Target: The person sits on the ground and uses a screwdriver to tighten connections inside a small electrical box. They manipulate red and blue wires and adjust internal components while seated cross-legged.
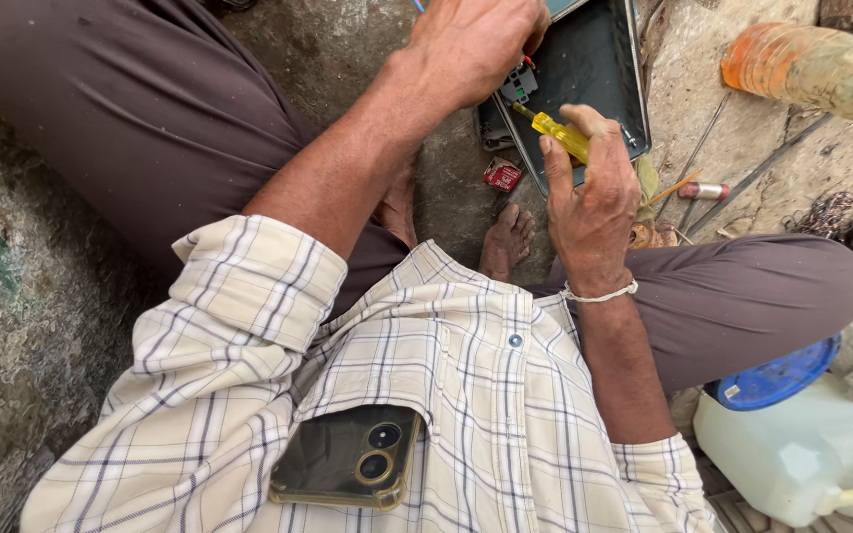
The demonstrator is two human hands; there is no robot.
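Your trouser leg (150,118) fills the frame from nine to eleven o'clock, folded over rough concrete ground (12,326). At six o'clock your checked shirt (426,395) carries a dark phone (352,456) in its chest pocket, lenses facing out.

Your left hand (471,44) sits at twelve o'clock, fingers curled down onto a small grey plastic part (519,84) at the near edge of a dark flat tray (594,69). The grip is narrow; the fingertips are hidden, so you cannot tell from this view exactly what they pinch. A small red packet (502,175) lies on the ground just below the tray, and your bare toes (507,242) rest near it.

Your right hand (589,197), at about one o'clock from centre, is closed around a yellow-handled screwdriver (560,135). Its shaft points up and left towards the grey part, over the tray. A white thread (599,294) circles that wrist.

Further right, a small metal cylinder (703,190) lies on the ground beside thin rods. An orange plastic bottle (812,64) lies at two o'clock. At four o'clock stands a whitish jerrycan (802,454) with a blue lid (777,380) touching it.
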